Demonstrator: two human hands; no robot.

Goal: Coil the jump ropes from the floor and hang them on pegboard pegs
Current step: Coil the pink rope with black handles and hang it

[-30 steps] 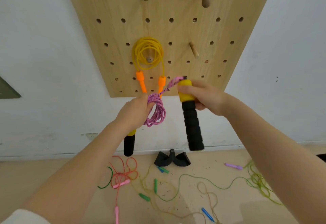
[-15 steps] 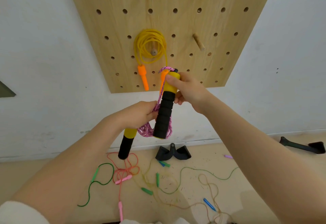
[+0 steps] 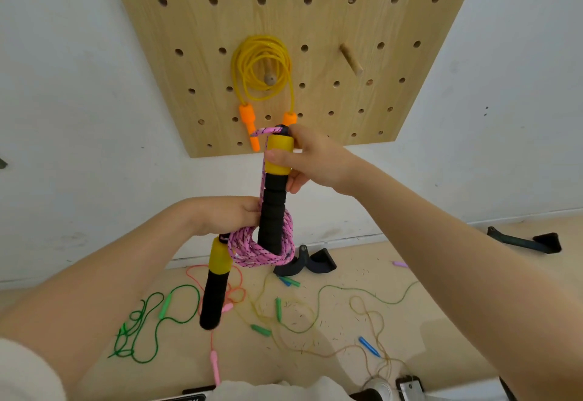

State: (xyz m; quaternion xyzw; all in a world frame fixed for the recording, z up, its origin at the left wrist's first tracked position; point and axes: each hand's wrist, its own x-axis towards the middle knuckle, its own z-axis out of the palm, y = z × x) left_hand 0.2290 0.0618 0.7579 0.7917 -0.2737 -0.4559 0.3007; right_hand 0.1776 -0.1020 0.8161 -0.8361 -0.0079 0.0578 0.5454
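My left hand [image 3: 225, 214] pinches a coil of pink speckled jump rope [image 3: 262, 250] in front of the wall. One black-and-yellow foam handle [image 3: 216, 284] hangs below that hand. My right hand [image 3: 310, 159] grips the yellow top of the other handle [image 3: 273, 198], whose black end pokes down through the coil. A coiled yellow rope with orange handles [image 3: 262, 66] hangs on a peg of the wooden pegboard [image 3: 315, 22]. A bare peg [image 3: 350, 58] sticks out to its right.
On the floor lie several loose ropes: a green one [image 3: 148, 315], a pink one [image 3: 217, 277], and thin green and tan ones with blue handles [image 3: 367, 345]. A black bracket [image 3: 304, 263] sits by the wall, and another black piece [image 3: 525, 241] lies at the right.
My right hand swung its handle from the right across to the coil and pushed its black end down through the loops. The camera tilted down and closer.
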